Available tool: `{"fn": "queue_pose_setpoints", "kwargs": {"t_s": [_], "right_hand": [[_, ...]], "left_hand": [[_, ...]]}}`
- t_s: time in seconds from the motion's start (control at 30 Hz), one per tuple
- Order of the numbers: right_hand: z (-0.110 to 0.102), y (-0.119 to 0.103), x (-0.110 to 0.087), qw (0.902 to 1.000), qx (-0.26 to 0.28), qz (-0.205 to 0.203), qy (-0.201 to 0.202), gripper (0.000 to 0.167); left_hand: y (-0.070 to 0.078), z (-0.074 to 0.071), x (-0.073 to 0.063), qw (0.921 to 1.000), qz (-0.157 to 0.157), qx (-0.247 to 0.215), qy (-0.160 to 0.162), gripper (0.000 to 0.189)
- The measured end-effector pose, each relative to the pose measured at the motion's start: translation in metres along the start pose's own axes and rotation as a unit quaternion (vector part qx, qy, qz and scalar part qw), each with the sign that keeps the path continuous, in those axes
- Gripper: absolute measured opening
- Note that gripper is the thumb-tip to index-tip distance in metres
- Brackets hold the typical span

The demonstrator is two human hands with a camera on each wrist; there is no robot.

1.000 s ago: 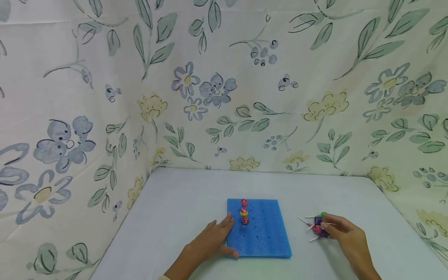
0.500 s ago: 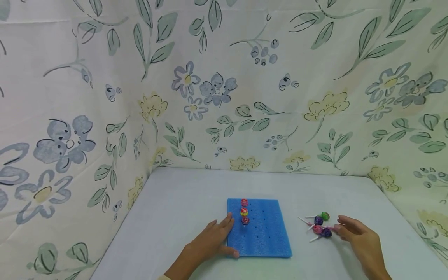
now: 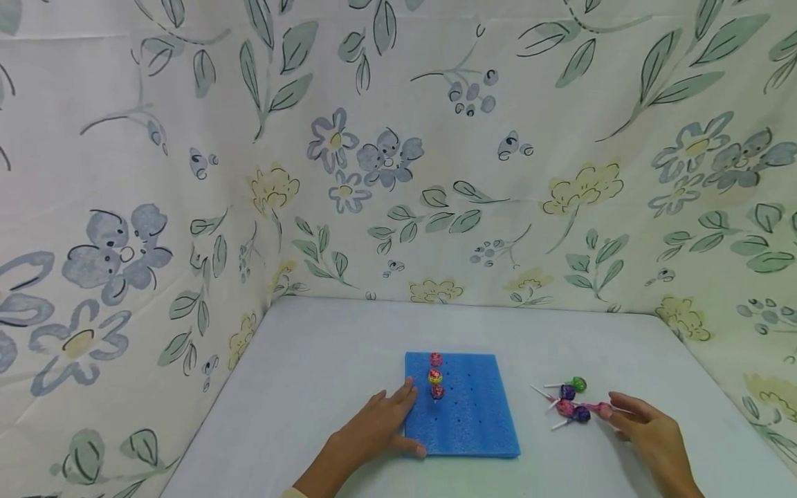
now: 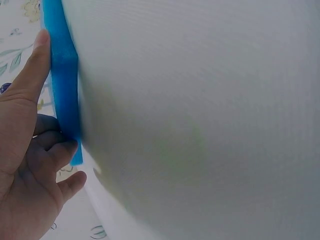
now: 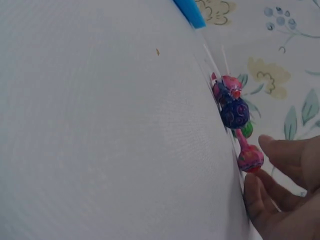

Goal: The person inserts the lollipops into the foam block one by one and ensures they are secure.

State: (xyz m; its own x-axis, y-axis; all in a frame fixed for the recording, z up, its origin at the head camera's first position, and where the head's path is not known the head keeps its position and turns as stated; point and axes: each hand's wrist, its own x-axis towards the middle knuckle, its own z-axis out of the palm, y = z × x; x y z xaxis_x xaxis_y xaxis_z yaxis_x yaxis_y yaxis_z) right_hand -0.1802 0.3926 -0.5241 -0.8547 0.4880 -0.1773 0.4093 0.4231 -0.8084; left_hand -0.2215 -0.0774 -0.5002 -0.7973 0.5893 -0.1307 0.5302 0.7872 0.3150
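Observation:
My left hand (image 3: pixel 376 425) rests with spread fingers along the left edge of the blue foam block (image 3: pixel 479 436). Standing in it in a column are a red-pink lollipop (image 3: pixel 436 359), a yellow-red lollipop (image 3: pixel 435 377) and a dark red lollipop (image 3: pixel 437 392). On the right, the thumb and fingers of my right hand (image 3: pixel 650 432) hold the wrapped head of a pink lollipop (image 5: pixel 250 159), its stick toward the pile. Beside it lie a green lollipop (image 3: pixel 580 384), a dark blue lollipop (image 3: pixel 567 392), another pink lollipop (image 3: pixel 564 407) and a purple lollipop (image 3: pixel 582 414).
Rows of small holes mark the foam block's top. Both it and the pile lie on a white table (image 3: pixel 324 346). A floral cloth (image 3: pixel 398 173) hangs behind the table and along its sides.
My right hand has drawn back to the right from over the pile, and the pink lollipop has shifted right with its fingers. My left hand stays at the foam block.

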Motion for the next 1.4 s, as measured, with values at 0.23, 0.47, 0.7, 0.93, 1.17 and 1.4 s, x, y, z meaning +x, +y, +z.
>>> {"fn": "queue_pose_setpoints", "kwargs": {"t_s": [0.23,0.47,0.7,0.93,1.17,1.4], "right_hand": [[0.002,0.005,0.005,0.9997,-0.016,0.016,-0.014,0.054],[0.006,0.003,0.003,0.9993,-0.035,0.011,0.002,0.053],[0.006,0.003,0.002,0.999,-0.041,0.004,0.016,0.055],[0.003,0.0,-0.001,0.9996,-0.023,0.002,0.015,0.051],[0.002,-0.003,-0.007,0.9997,0.01,-0.006,0.02,0.055],[-0.001,-0.007,-0.021,0.9858,0.147,-0.076,0.03,0.042]], "left_hand": [[0.0,-0.001,0.0,1.0,-0.004,-0.007,-0.001,0.107],[0.0,-0.002,0.0,0.9999,-0.009,-0.013,-0.001,0.108],[0.0,-0.001,0.001,0.9998,-0.013,-0.012,-0.004,0.108],[0.001,0.0,0.001,0.9998,-0.01,-0.014,-0.005,0.107],[0.001,-0.002,0.001,0.9999,-0.01,-0.011,-0.005,0.107],[0.001,-0.001,0.001,0.9999,-0.007,-0.007,-0.003,0.108]]}}
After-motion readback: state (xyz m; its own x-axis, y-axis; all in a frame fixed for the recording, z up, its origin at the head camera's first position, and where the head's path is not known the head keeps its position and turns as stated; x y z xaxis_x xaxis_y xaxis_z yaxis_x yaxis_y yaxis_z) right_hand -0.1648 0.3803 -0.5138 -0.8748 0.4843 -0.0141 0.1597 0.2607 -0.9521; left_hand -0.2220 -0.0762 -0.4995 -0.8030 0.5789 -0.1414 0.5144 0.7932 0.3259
